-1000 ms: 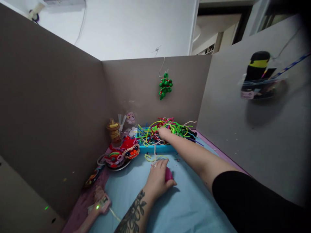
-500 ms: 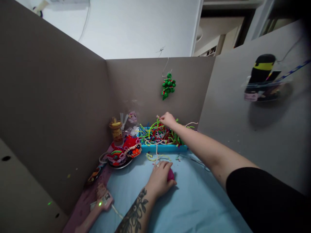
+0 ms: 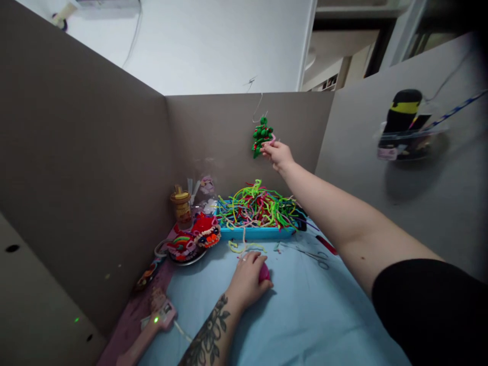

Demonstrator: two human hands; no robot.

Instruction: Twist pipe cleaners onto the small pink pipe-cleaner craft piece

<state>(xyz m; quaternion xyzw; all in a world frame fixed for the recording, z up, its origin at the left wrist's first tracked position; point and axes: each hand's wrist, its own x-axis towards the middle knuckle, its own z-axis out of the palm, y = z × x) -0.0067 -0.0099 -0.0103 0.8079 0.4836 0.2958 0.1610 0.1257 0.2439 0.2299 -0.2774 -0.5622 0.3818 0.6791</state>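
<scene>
Hands: working well apart, one raised, one low. Pinching a short pink strip [image 3: 272,138] between thumb and fingertips of the right hand [image 3: 280,155], just off centre toward one o'clock. Holding that strip in front of a green tree ornament [image 3: 261,133], overlapping it from this angle; not managing to tell touching from apart. Seeing the ornament hanging on a thin wire before the grey back panel [image 3: 213,127], near twelve o'clock.

Curling the left hand [image 3: 246,279] at six o'clock over a magenta rounded piece [image 3: 264,273] on the blue cloth [image 3: 312,315], grasping it between thumb and fingers and hiding most of it. Not managing to tell how firmly.

Seeing a blue tray [image 3: 253,234], also toward six o'clock but nearer the centre, overflowing with fuzzy strips [image 3: 263,203] in green, red, yellow and pink. Finding a loose yellow strip [image 3: 236,249] on the cloth, between tray and left hand.

Spotting scissors [image 3: 314,255] at four o'clock, near the right forearm. Noticing two red figures [image 3: 206,231] at eight o'clock, resting on a metal dish, with a lidded cup [image 3: 182,206] standing behind. Catching a pink glue gun [image 3: 163,315], glowing green, between seven and eight o'clock.
</scene>
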